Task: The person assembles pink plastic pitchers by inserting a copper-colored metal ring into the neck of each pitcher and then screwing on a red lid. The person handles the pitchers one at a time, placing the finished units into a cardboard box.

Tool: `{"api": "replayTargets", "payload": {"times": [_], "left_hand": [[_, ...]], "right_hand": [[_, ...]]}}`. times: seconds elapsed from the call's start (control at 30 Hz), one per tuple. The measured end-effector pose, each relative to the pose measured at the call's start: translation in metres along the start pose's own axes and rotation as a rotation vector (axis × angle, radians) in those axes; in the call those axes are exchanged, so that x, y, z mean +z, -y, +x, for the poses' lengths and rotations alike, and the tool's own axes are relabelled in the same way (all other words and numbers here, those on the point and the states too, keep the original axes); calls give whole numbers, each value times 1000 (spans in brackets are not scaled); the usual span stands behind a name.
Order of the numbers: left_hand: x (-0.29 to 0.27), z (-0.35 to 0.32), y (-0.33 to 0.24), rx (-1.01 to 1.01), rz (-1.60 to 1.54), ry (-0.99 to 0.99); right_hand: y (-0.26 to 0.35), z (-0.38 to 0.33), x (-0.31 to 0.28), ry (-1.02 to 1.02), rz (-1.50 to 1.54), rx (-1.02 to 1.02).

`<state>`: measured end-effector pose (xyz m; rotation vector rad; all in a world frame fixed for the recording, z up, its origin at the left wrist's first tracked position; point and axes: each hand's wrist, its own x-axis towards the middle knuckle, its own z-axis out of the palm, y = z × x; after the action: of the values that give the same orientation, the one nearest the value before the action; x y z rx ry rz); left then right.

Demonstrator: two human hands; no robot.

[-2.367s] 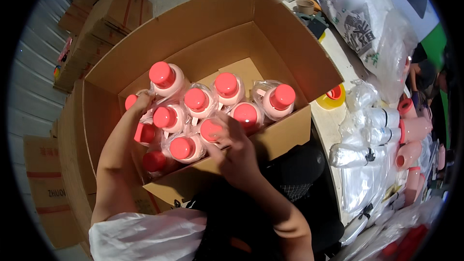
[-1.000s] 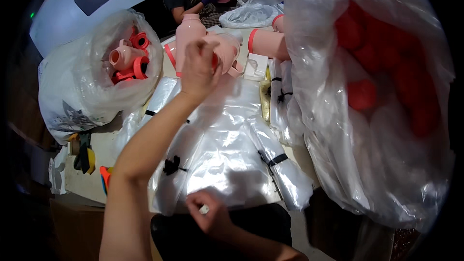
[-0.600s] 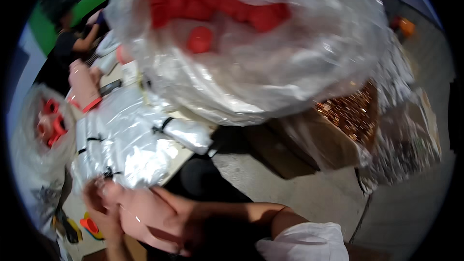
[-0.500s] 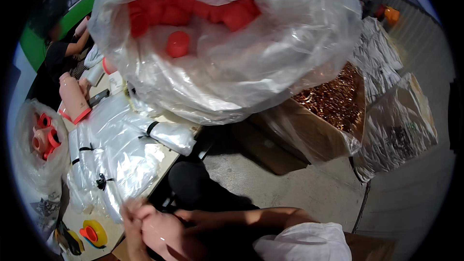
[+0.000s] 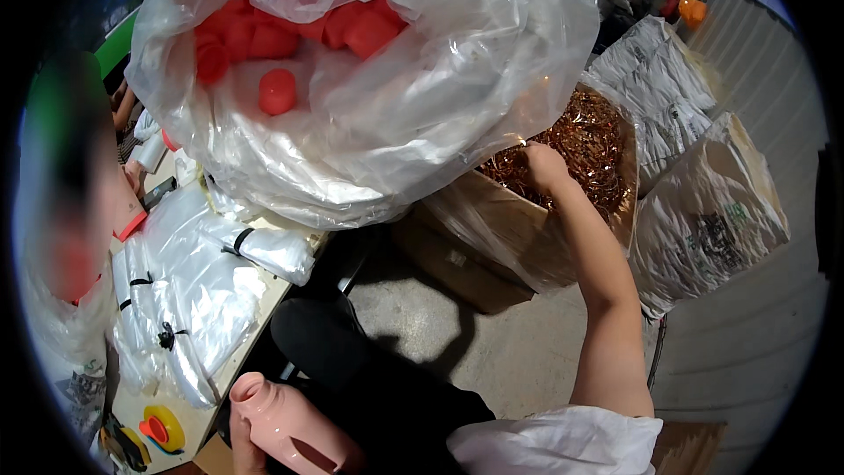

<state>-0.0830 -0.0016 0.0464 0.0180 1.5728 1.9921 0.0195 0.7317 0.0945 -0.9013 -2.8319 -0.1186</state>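
My left hand [image 5: 245, 442] is closed round a glossy pink plastic bottle shell [image 5: 294, 429] with an open threaded neck and a slot-like recess in its side. The shell lies tilted over my lap, neck toward the upper left. My right arm stretches out to an open cardboard box [image 5: 501, 208] full of thin, shiny copper-coloured pieces [image 5: 600, 132], probably rings. There my right hand [image 5: 547, 167] is down at the pieces by the box's near left side, its fingers curled. What it grips, if anything, is hidden.
A big clear plastic bag [image 5: 352, 149] of red caps [image 5: 278, 91] bulges over the table [image 5: 290, 286]. Bundled clear bags [image 5: 211, 273], a yellow tape roll [image 5: 164, 428] and pink bottles lie there. White sacks [image 5: 703, 202] stand right. A blurred shape [image 5: 75, 202] fills the left edge.
My right hand has left the pink shell and reached out to the box of copper pieces. The shell, still in my left hand, now shows its neck. The view has shifted.
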Motion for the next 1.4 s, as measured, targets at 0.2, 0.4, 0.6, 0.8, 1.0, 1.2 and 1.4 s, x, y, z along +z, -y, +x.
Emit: {"api": "replayTargets", "payload": {"times": [0.2,0.4,0.6,0.8,1.0,1.2,1.4], "left_hand": [[13,-14,-37,9,251,15],[0,-3,-41,62,306,-28],[-15,0,-18,159,-25,-189],[9,7,2,201,64,-77],[21,-16,-16,191,-225,-210],[19,-24,13,285,-4,-308],[29,-37,25,288,15,-419]], "right_hand": [[8,0,4,64,133,71],[31,-54,-53,-300,290,2],[179,-140,-83,-171,995,-309],[385,-157,-46,376,1687,-463],[489,-204,-60,621,1354,-1192],[489,-258,-6,524,1747,-574],[483,-264,1,499,1748,-586]]}}
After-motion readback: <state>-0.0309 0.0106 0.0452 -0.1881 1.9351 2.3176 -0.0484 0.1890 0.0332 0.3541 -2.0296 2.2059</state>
